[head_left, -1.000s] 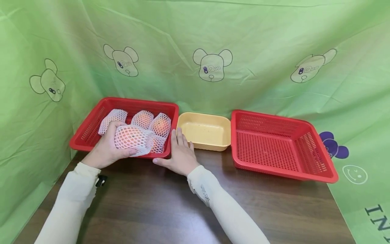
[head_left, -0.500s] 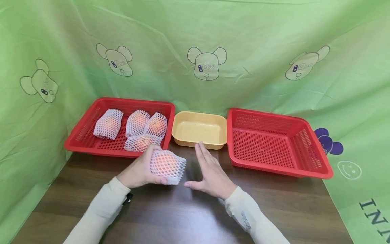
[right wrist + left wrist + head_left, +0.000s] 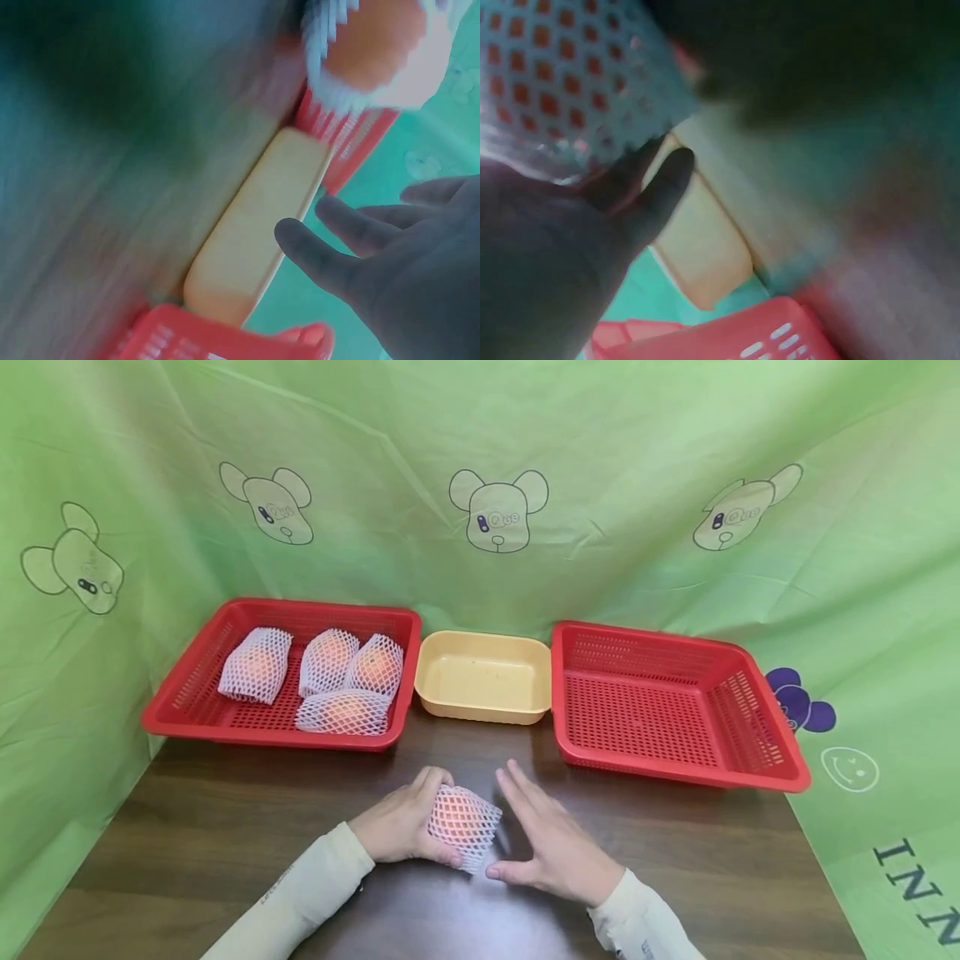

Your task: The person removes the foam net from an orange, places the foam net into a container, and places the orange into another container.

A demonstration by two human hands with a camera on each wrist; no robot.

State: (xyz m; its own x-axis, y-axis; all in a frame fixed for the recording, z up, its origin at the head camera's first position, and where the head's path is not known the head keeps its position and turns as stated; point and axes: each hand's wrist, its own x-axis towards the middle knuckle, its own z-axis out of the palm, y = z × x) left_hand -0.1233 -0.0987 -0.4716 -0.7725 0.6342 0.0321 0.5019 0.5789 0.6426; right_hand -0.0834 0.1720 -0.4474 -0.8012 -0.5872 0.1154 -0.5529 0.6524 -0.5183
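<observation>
And it's out! A second ago my head feed has the fruit (image 3: 459,818) up over the left basket (image 3: 270,738); now the left hand (image 3: 405,818) holds it back over the desk (image 3: 225,827), well clear of that rim. The right hand (image 3: 555,843) has come across too, drawing back from beside the basket, and now waits just beside the fruit, fingers straight and spread, gripping nothing. I read this as lifting done and handling begun: the fruit sits between both hands, its net (image 3: 489,827) pointing loose end toward the right. Whether it rests on the desk or hangs above it, I can't tell.

Ahead and to the left of the left hand, four more netted fruits (image 3: 342,712) lie in the basket. Straight ahead of both hands stands the tub (image 3: 480,710); ahead and to the right of the right hand, the right basket (image 3: 675,770).

Over to the wrists! The right one gives me what the head feed hides: the net's mouth is open that way, with a bare orange patch (image 3: 375,41) inside it. The left one shows a digit reaching out under the net, though much of that picture is dark and blurred. Only the head feed shows me the four waiting fruits.
</observation>
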